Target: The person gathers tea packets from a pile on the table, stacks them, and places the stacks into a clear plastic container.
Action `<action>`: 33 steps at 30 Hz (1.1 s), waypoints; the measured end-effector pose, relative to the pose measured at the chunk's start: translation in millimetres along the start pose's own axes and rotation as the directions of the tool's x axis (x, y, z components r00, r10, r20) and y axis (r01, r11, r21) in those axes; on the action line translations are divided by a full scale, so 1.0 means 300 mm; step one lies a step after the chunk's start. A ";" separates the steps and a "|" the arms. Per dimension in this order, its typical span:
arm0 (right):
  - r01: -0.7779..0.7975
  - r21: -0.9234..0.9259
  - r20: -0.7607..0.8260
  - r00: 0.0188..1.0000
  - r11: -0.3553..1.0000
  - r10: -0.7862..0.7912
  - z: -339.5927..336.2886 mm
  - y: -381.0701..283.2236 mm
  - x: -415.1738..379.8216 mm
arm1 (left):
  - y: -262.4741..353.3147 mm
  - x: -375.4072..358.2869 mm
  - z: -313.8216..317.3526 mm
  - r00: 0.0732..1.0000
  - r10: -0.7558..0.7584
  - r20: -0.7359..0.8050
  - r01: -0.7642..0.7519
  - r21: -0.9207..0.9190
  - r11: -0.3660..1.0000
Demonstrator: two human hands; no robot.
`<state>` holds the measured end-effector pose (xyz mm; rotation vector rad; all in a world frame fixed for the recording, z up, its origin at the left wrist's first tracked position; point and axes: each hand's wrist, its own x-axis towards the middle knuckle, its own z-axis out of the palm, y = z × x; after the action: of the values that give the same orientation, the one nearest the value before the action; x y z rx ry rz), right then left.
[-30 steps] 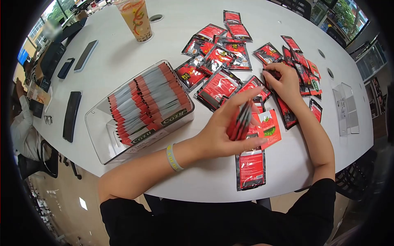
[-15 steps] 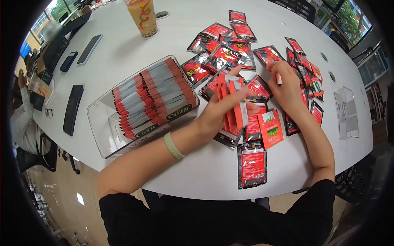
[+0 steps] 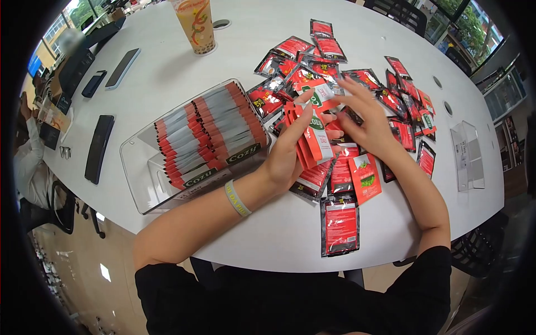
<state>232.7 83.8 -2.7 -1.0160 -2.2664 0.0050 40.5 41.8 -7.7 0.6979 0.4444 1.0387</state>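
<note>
My left hand (image 3: 283,159) is closed around a small stack of red-and-white Cozy tea sachets (image 3: 315,139), held upright over the table. One more Cozy sachet (image 3: 319,95) sits at the top of that stack, pinched between the thumb and fingers of my right hand (image 3: 365,120). Below and beyond both hands spreads a loose pile of red-and-black packets (image 3: 301,78). A single red sachet with a green picture (image 3: 365,178) lies near my right forearm. To the left, a clear plastic box (image 3: 139,184) holds tightly filed rows of Cozy sachets (image 3: 209,131).
A drink cup (image 3: 195,28) stands at the back. Phones (image 3: 123,67) and a dark case (image 3: 99,149) lie on the left. At the right edge is a clear plastic holder (image 3: 468,156). Another person (image 3: 33,151) sits at far left.
My right hand has moved left from the packet pile to the stack, bringing a sachet against it. My left hand has turned the stack so its printed fronts show.
</note>
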 end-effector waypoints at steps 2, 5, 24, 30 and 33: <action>0.060 0.081 0.137 0.988 0.995 -0.071 0.037 0.033 0.009 | -0.004 -0.002 -0.007 0.999 0.032 0.008 -0.031 -0.024 0.999; 0.032 0.127 0.183 0.982 0.991 -0.055 0.038 0.050 0.011 | -0.006 -0.011 0.002 0.999 0.031 -0.037 -0.032 -0.024 0.999; 0.061 -0.206 0.112 0.993 0.977 -0.039 -0.006 -0.034 0.027 | -0.017 -0.044 0.021 0.961 0.197 0.195 -0.260 0.389 0.884; 0.226 -0.316 0.067 0.974 0.921 -0.216 -0.001 -0.061 0.023 | -0.071 -0.041 -0.001 0.900 0.287 0.328 -0.435 0.635 0.638; 0.161 -0.285 0.157 0.980 0.945 -0.119 -0.013 -0.031 0.020 | -0.079 -0.028 0.000 0.801 0.373 0.469 -0.598 0.645 0.476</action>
<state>225.6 80.2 6.0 -1.0277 -2.5142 -0.3466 51.6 26.7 -24.4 1.8351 0.4568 1.2624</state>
